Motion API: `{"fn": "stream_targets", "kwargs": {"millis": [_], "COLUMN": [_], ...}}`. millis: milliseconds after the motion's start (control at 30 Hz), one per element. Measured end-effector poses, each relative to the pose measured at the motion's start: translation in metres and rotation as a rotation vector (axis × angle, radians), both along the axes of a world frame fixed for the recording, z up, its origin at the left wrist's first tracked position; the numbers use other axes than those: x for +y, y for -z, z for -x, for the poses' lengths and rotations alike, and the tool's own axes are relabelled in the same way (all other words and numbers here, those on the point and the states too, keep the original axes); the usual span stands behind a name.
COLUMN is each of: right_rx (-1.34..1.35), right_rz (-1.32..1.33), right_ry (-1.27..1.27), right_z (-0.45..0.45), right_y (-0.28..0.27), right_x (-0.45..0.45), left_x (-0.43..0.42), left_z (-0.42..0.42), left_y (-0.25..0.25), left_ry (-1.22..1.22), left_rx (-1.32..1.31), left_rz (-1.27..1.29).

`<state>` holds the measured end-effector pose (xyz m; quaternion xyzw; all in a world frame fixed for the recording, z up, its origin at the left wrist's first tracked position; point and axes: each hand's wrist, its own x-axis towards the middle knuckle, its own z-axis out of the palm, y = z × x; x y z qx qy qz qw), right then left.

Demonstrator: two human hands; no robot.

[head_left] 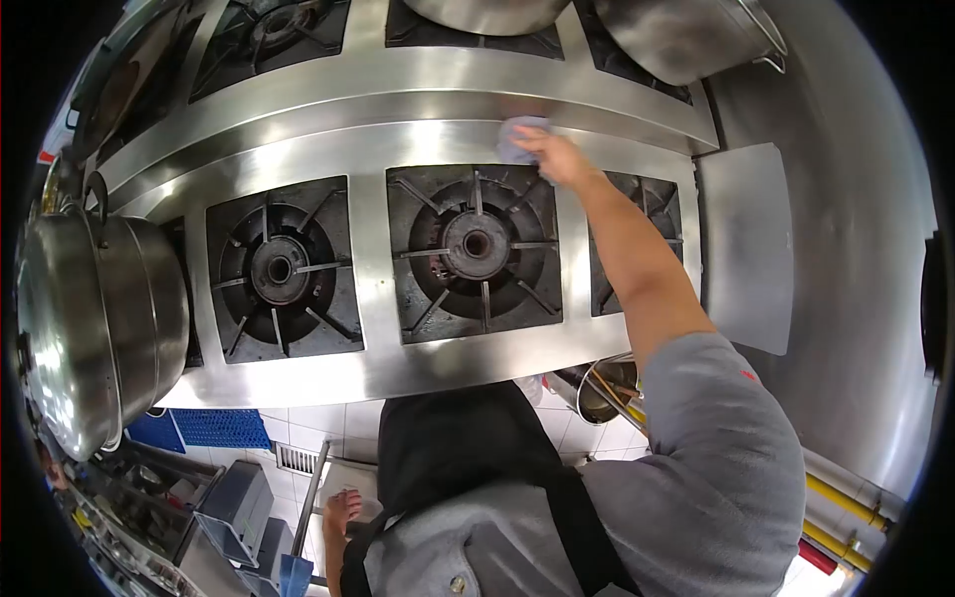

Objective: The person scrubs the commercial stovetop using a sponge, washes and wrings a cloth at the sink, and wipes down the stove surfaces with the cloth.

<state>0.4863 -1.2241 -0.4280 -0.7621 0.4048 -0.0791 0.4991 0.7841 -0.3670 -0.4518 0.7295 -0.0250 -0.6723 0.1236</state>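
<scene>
My right hand (557, 156) is closed on a greyish-purple cloth (522, 139). The cloth lies against the steel stovetop (373, 289), behind the middle burner (477, 244) and beside the raised rear ledge. Down at my left side hangs my left hand (343, 507), its fingers loosely bent and slightly apart, with nothing visible in them. It is below the stove's front edge, near a metal rail (313, 493). A left burner (281, 267) and a right burner (642, 224), partly covered by my right arm, flank the middle one.
A large steel pot (109, 318) stands at the stove's left end. Two more pots, a middle one (487, 12) and a right one (686, 40), occupy the rear burners. Below the front edge is a metal bucket (607, 393) with long handles in it.
</scene>
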Motion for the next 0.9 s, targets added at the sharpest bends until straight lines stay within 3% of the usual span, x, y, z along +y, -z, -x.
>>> {"fn": "stream_targets", "kwargs": {"millis": [33,67,133,200,367,400,467,533,633,667,700,833,900], "right_rx": [0.325,0.326,0.640,0.662,0.710,0.738,0.707,0.607,0.651,0.523,0.388,0.259,0.185], "right_rz": [0.579,0.577,0.593,0.628,0.491,0.563,0.660,0.590,0.579,0.631,0.674,0.731,0.726], "right_ry": [-0.222,-0.229,0.119,0.303,0.317,0.293,0.271,0.311,0.207,0.120,0.029,-0.276,-0.086], "right_z": [0.027,0.022,-0.001,0.001,0.048,0.057,0.078,0.101,0.145,0.164,0.180,0.201,0.182], "right_y": [-0.011,-0.023,-0.031,-0.020,-0.031,-0.032,-0.020,-0.030,-0.041,-0.039,-0.036,-0.045,-0.026], "right_x": [0.004,0.015,0.043,0.066,0.157,0.185,0.235,0.294,0.369,0.386,0.393,0.363,0.375], "left_x": [-0.001,0.001,0.007,-0.016,-0.020,-0.016,-0.015,-0.013,-0.027,-0.035,-0.038,-0.014,0.007], "left_z": [0.001,0.004,0.012,0.019,0.023,0.023,0.027,0.032,0.044,0.051,0.056,0.069,0.077], "left_y": [0.006,0.014,0.022,0.005,0.010,0.016,0.028,0.034,0.043,0.039,0.034,0.009,-0.008], "left_ry": [0.000,-0.104,-0.303,-0.277,-0.228,-0.221,-0.223,-0.138,-0.142,-0.130,-0.122,-0.216,-0.260], "left_rx": [-0.002,-0.001,0.000,-0.037,0.013,0.016,0.071,0.064,0.017,0.003,-0.016,-0.055,-0.096], "left_rz": [0.001,0.017,0.039,-0.019,-0.069,-0.077,-0.039,0.038,-0.022,-0.051,-0.085,0.042,0.059]}}
